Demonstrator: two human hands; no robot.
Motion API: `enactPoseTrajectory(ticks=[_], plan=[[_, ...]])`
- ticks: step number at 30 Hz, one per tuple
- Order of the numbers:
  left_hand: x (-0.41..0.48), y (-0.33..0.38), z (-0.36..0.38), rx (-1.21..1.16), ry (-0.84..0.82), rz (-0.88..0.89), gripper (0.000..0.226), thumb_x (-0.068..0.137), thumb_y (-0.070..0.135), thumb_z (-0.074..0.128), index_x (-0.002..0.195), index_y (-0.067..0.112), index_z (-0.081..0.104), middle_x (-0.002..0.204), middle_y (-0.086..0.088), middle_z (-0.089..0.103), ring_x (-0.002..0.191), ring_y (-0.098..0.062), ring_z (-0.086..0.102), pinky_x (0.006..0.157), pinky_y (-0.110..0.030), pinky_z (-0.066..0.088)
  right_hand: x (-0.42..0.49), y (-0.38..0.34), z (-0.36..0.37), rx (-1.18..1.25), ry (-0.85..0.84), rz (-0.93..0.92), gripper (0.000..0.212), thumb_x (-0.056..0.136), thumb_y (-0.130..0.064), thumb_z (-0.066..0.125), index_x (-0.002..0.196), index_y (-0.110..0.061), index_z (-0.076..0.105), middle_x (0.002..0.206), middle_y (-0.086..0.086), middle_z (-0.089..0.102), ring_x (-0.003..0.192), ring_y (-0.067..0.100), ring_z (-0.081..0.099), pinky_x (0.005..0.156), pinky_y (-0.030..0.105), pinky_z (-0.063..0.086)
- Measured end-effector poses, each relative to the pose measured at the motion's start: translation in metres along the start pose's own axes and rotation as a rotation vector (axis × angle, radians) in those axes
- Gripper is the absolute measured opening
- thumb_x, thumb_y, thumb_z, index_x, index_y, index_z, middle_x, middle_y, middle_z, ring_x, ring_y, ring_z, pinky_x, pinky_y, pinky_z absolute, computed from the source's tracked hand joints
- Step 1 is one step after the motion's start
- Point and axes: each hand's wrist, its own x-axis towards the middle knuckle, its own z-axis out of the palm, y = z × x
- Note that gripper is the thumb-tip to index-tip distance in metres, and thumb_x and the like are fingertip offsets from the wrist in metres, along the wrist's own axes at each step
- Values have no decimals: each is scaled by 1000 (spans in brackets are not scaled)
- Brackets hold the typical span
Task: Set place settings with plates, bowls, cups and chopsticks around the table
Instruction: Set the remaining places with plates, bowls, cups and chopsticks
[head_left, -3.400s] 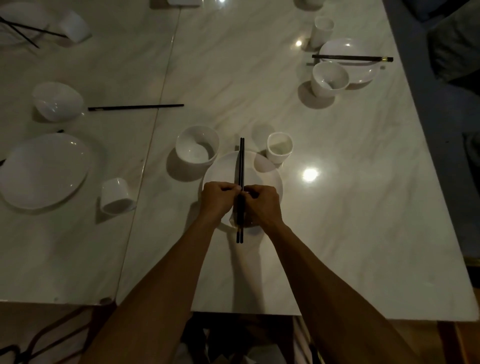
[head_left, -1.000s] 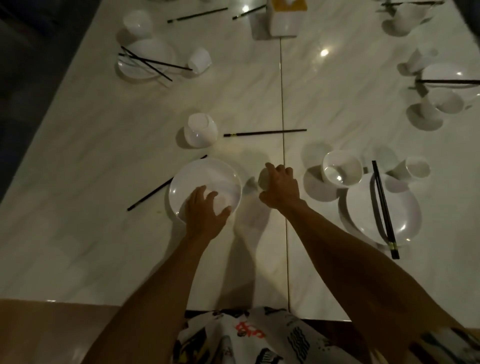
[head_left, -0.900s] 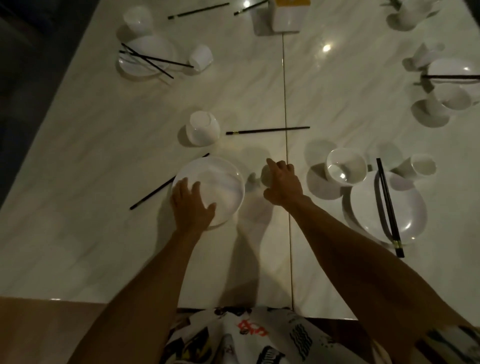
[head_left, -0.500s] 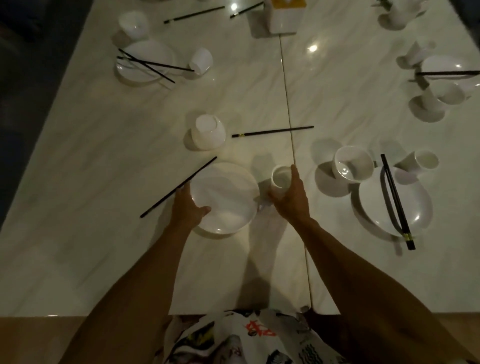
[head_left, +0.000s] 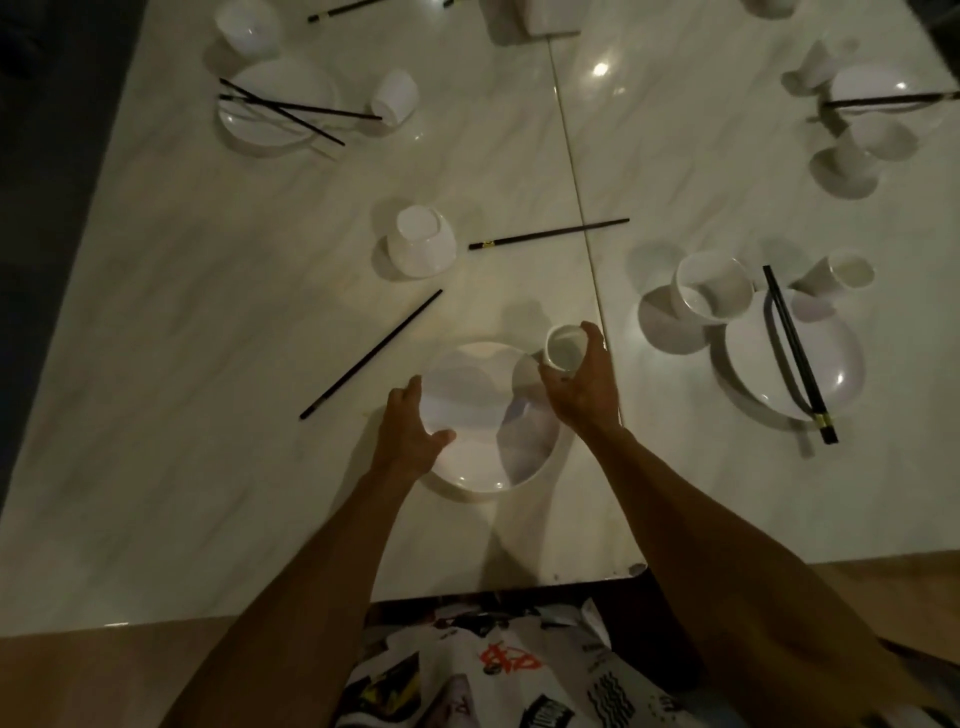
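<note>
**Both grips loaded: plate in left, cup in right**

Left grip (head_left: 410, 436) holds the plate (head_left: 483, 415) by its left rim, thumb lying on the top face. The plate is near the front edge of the surface (head_left: 208, 312), just left of the seam. There's a shadow under its near rim, so I can't tell if it's flat down or raised a bit.

Right grip (head_left: 584, 387) is wrapped round a small cup (head_left: 563, 347), upright, mouth up, at the plate's upper-right rim. Can't tell whether the cup touches the plate or the surface.

Around it:
- A loose chopstick (head_left: 371, 353) lies diagonally just left of the plate, not touching it.
- An overturned bowl (head_left: 421, 247) sits beyond the plate, base up.
- A second chopstick (head_left: 548, 234) lies right of that bowl, its tip crossing the seam.

Right of the seam:
- The set plate (head_left: 831, 374) has a chopstick pair (head_left: 797, 353) laid across it.
- An upright bowl (head_left: 714, 288) is at its upper left and a side cup (head_left: 847, 270) at its upper right.

Far left:
- The far plate (head_left: 275, 88) carries crossed chopsticks (head_left: 291, 110).
- A tipped cup (head_left: 396, 97) lies on its side at their right end.
</note>
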Motion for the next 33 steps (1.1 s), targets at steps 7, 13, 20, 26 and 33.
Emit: enactPoseTrajectory(ticks=[7,13,20,26,33], plan=[[-5,-2,-3,-2,-12,-4,86,66,18,86,140,11,40,125,-19,47,112,-36,54,89,-41,48,-3,8,0,-41,-124,51,86,79,-45,74,147,-21,27,136,6,48,119,24,52,96,38,47],[-4,-6,-3,-20,-7,-66,91,68,25,85,145,12,37,130,-17,45,117,-35,52,91,-43,49,-29,17,-10,128,-75,-49,103,69,-38,86,146,-15,21,139,0,42,126,11,43,106,23,36],[7,-6,-24,-128,295,-96,52,88,25,67,134,7,53,124,-14,52,97,-26,59,77,-28,44,-80,33,5,187,-109,294,78,90,-28,67,150,-17,19,108,-2,63,95,15,63,95,42,51],[58,-28,-59,159,328,-68,44,89,18,64,131,9,58,129,-19,52,118,-36,48,97,-43,44,-79,27,11,168,-123,263,74,93,-29,63,150,-15,18,114,9,66,88,11,59,91,39,51],[69,-38,-61,254,191,-57,44,86,22,67,128,9,61,129,-19,55,118,-38,51,97,-46,45,-81,24,26,191,-163,254,86,88,-28,70,151,-19,12,115,5,66,82,2,60,86,34,51]])
